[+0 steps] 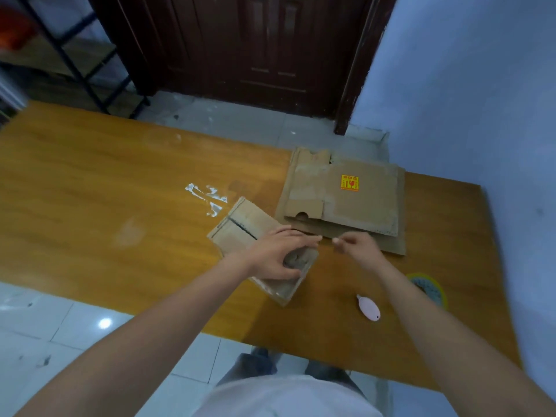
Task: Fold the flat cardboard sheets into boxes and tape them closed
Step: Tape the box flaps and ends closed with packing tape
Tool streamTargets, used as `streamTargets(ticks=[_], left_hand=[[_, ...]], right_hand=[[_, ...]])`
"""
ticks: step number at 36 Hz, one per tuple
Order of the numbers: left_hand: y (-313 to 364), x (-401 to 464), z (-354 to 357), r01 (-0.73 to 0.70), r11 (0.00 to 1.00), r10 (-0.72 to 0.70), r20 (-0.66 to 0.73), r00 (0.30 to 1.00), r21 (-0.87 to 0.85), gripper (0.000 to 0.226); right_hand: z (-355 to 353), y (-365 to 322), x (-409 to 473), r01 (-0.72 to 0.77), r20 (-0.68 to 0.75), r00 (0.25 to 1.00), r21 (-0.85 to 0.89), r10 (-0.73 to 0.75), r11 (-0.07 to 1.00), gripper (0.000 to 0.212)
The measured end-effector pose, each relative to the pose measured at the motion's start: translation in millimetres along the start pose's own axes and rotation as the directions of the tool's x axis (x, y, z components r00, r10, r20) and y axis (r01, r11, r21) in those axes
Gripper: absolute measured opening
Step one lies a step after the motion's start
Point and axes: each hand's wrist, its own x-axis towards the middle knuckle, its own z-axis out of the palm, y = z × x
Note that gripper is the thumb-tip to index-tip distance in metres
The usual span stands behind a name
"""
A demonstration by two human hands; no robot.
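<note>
A small folded cardboard box point(240, 228) lies on the wooden table point(105, 188), its top flaps meeting at a dark seam. My left hand point(275, 255) grips a greyish tape roll point(296, 257) and holds it down on the near end of the box. Just to the right, my right hand point(358, 248) pinches what looks like the tape's free end between thumb and fingertip; the strip itself is too blurred to make out. A stack of flat cardboard sheets point(361, 212) with a yellow and red sticker lies behind both hands.
A pink cutter point(368, 307) lies on the table near my right forearm. A round yellow-rimmed object point(431, 288) sits partly under that arm. White tape scraps point(207, 197) stick to the tabletop left of the box. A dark door and a blue wall stand beyond the table.
</note>
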Motion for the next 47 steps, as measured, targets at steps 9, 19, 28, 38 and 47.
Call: streamTargets(ticks=[9,19,28,38,47], left_hand=[[-9,-43,-20,0.262,0.872,-0.486,-0.791,0.371,-0.413,0.03],[-21,-59,-2,0.506,0.265,-0.948,-0.125,0.294,-0.821,0.033],[9,-3,-26,0.723,0.569,-0.82,-0.199,0.537,-0.393,0.036],[36,17,2,0.71,0.703,-0.704,-0.196,0.683,-0.049,0.037],[56,57,12,0.62,0.785,-0.608,-0.185,0.772,0.008,0.062]], right_hand=[[37,-69,-2,0.056,0.029,0.997,0.225,-0.065,0.973,0.035],[83,-91,-29,-0.143,0.226,0.973,0.441,0.045,0.886,0.062],[116,-60,-86,-0.086,-0.047,0.99,0.54,0.133,0.837,0.02],[106,-56,-110,-0.079,0.265,0.964,0.392,-0.031,0.917,0.026],[61,-32,-102,-0.094,0.363,0.931,0.329,-0.034,0.94,0.038]])
